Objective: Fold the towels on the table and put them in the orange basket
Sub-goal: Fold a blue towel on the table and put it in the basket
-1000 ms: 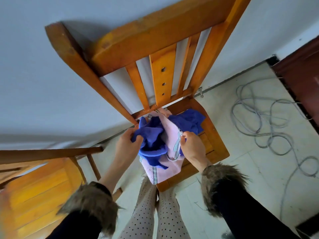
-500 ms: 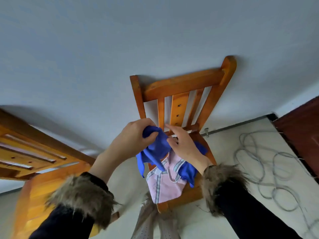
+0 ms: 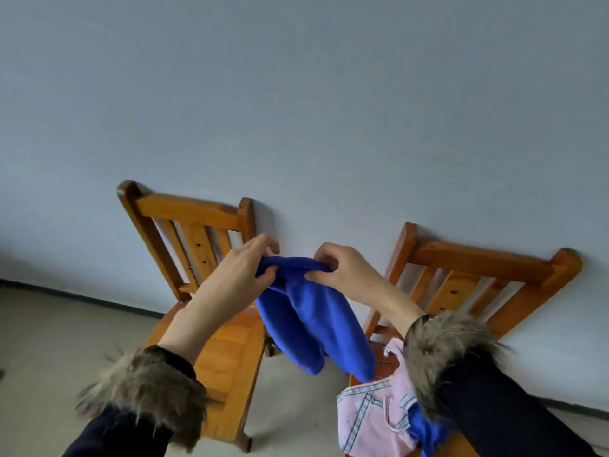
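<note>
A plain home room: two wooden chairs (image 3: 211, 324) against a bare wall (image 3: 296, 94).

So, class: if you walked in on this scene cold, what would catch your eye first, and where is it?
First, the bright blue towel, held up in mid-air at centre by its top edge, the left hand and right hand pinching it. Behind stand two orange wooden chairs against the wall; the right one's seat carries a pink cloth.

Pink towel (image 3: 372, 420) on right chair (image 3: 487, 268)
</note>
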A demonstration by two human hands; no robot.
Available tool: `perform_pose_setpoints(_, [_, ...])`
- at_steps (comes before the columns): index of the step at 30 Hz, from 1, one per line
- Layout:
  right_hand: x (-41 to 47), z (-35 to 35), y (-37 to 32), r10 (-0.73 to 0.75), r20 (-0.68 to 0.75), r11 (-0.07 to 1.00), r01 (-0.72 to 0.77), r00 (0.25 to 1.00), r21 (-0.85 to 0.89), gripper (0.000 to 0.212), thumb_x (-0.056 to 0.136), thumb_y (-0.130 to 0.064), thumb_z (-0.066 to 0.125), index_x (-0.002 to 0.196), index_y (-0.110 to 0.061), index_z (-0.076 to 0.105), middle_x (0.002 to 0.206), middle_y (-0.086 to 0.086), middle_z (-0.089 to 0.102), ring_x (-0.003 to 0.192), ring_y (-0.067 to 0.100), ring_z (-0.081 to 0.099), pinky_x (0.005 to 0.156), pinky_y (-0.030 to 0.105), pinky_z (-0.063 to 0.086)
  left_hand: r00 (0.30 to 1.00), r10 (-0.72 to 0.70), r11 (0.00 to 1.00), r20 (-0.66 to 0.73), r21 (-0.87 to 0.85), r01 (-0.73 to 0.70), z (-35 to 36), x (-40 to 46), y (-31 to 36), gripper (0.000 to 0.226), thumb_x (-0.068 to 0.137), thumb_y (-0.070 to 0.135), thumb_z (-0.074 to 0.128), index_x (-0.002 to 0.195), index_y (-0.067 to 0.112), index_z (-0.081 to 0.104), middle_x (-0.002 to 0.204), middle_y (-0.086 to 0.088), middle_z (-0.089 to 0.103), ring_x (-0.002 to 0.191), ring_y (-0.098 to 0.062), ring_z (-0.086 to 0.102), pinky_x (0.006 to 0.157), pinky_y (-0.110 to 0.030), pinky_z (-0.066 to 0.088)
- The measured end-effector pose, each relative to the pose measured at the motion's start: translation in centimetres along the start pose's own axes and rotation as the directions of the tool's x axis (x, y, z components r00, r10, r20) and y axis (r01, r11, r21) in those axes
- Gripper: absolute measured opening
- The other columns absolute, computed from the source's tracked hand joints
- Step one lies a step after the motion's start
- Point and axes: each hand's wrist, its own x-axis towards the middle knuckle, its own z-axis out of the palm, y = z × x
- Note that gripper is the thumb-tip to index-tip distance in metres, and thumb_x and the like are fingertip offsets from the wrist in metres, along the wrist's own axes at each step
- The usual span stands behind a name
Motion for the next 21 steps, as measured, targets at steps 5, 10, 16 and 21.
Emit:
perform_pose_setpoints(5, [3.9, 7.2, -9.6, -0.119, 0.193, 0.991, 0.127, 0.974, -0.030, 0.018, 0.080, -0.028, 0.071, 0.073, -0.028, 0.055, 0.071, -0.008, 0.060, 0.064, 0.004, 0.056, 0.060, 0.017, 0.043, 0.972, -0.124, 0.990, -0.198, 0.044, 0.135, -7.2, -7.3, -6.8, 0.015, 0.086, 0.008, 0.052, 0.091, 0.021, 0.048, 0.091, 0.008, 0.046, 0.072, -0.007, 0.049, 0.063, -0.018, 0.038])
perform_pose_setpoints(10, [6.8, 17.5, -17.7, -0.183, 0.369, 0.978, 0.208, 0.911, -0.030, 0.010, 0.085, -0.029, 0.066, 0.085, -0.020, 0.063, 0.085, 0.001, 0.066, 0.082, 0.017, 0.062, 0.074, 0.029, 0.049, 0.889, -0.286, 0.934, -0.357, 0.105, 0.342, -14.9, -15.5, -14.2, 0.015, 0.084, 0.004, 0.053, 0.095, 0.011, 0.060, 0.094, 0.004, 0.046, 0.078, -0.018, 0.051, 0.071, -0.029, 0.042])
perform_pose_setpoints(16, [9.6, 29.6, -27.9, -0.327, 0.450, 0.925, 0.378, 0.831, -0.027, 0.014, 0.089, -0.026, 0.060, 0.078, -0.017, 0.063, 0.079, 0.005, 0.064, 0.071, 0.011, 0.054, 0.065, 0.023, 0.041, 0.714, -0.488, 0.795, -0.501, 0.082, 0.601, -21.7, -26.5, -21.9, 0.013, 0.085, 0.008, 0.051, 0.095, 0.012, 0.059, 0.093, 0.005, 0.046, 0.082, -0.015, 0.045, 0.070, -0.025, 0.035])
perform_pose_setpoints(21, [11.4, 38.9, -36.0, -0.470, 0.452, 0.862, 0.504, 0.758, 0.052, 0.027, 0.086, -0.023, 0.063, 0.062, -0.032, 0.055, 0.062, -0.015, 0.056, 0.059, -0.004, 0.050, 0.056, 0.007, 0.037, 0.472, -0.604, 0.633, -0.642, -0.028, 0.773, -26.2, -34.4, -27.7, 0.013, 0.085, 0.009, 0.048, 0.094, 0.014, 0.057, 0.092, 0.004, 0.050, 0.084, -0.015, 0.045, 0.070, -0.026, 0.034])
